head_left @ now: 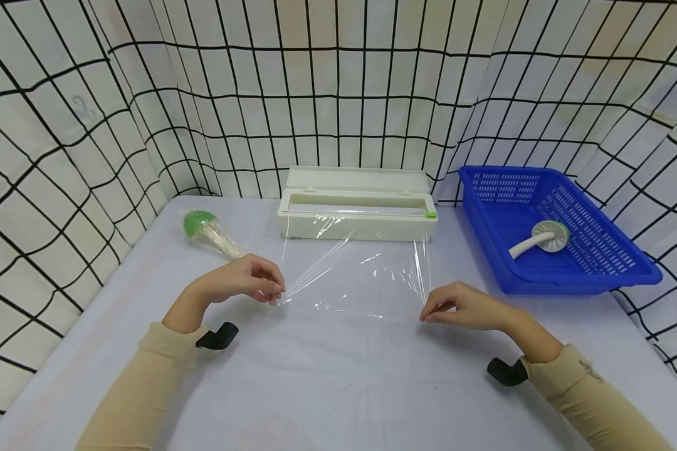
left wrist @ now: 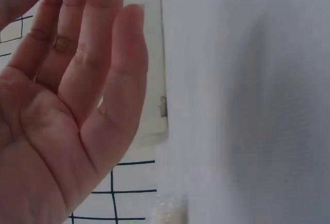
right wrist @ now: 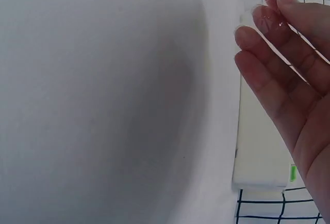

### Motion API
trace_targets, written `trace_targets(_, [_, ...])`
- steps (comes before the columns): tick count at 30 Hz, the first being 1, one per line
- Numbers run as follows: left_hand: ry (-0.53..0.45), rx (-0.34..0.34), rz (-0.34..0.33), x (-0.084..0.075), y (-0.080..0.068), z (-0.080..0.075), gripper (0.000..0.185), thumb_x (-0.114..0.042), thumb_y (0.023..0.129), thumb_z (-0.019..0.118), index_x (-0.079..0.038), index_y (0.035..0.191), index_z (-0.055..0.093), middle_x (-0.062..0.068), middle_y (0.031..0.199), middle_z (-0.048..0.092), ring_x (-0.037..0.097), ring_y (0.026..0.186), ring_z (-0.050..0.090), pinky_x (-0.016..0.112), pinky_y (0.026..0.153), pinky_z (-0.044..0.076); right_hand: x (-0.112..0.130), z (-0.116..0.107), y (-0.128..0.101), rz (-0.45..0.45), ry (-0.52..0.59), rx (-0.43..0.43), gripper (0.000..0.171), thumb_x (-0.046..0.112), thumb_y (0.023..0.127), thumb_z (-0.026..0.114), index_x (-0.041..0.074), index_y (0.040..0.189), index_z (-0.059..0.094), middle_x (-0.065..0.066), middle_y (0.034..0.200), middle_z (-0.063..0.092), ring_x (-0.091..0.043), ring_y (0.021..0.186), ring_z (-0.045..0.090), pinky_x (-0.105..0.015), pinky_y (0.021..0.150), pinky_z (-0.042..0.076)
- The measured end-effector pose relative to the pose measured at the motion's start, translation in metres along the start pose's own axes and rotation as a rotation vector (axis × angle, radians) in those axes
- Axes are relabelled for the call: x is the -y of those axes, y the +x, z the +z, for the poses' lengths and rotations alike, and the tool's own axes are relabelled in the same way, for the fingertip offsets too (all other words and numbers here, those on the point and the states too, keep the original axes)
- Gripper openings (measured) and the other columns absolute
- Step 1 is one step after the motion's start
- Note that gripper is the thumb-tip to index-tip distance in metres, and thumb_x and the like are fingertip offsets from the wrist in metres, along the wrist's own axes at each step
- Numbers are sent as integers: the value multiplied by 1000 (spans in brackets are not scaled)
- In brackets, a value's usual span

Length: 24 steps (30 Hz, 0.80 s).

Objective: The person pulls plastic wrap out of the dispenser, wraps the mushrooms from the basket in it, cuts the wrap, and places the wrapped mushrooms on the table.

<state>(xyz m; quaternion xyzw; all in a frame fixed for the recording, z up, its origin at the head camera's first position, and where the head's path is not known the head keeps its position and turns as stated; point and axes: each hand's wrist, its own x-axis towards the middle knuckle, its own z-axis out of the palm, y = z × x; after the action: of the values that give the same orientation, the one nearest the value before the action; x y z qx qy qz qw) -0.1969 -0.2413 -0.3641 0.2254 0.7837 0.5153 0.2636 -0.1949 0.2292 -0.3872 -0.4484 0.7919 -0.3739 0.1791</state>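
Pinching front corners of cling film sheet (head_left: 355, 275), left hand (head_left: 248, 283) and right hand (head_left: 465, 307) hold it taut above desk (head_left: 338, 376); far edge remains in white dispenser box (head_left: 356, 210), keeping film flat. Blue basket (head_left: 592, 275) stands right.

A clear plastic wrap sheet (head_left: 355, 275) stretches from the white dispenser box (head_left: 356, 216), slightly wrinkled, above the table.

Beige sleeves (head_left: 146, 382) — black wrist mounts (head_left: 218, 336)
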Motion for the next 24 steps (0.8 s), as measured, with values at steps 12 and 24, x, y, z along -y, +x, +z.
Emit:
trace_targets(12, [-31,-14,-175,14,17,11,20,-11,95,68,8,100,70,5,83,70,16,77,67,30,73,57,-4,2,-1,28,-85,21,11,2,95,71,6,100,80,2,94,75,-6,88,68,-29,82,58])
trace_targets(24, [33,-34,-284,13,29,20,10,-8,91,68,1,91,72,2,76,68,12,70,66,23,63,52,-3,11,-3,-69,-317,-6,14,-1,86,79,13,87,82,8,94,64,-8,90,60,-32,83,55])
